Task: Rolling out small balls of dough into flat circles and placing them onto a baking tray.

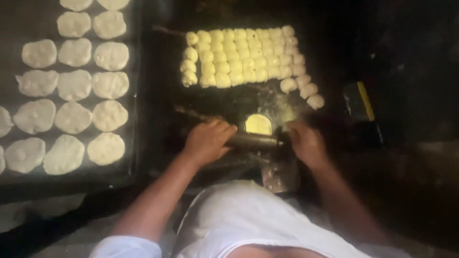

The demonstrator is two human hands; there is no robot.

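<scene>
Rolling pin [256, 140], dark cylinder, gripped by both hands, left hand [208, 142], right hand [306, 143], over soft yellowish dough piece [258, 124]

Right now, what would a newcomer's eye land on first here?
Probably the block of yellow dough balls at top centre, then the flattened discs in rows on the dark tray at left. Below the balls, the left hand and right hand press a rolling pin beside one yellow piece.

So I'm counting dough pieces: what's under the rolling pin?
One yellow dough piece shows just beyond the rolling pin, which both hands grip. Its near edge is covered by the pin.
</scene>
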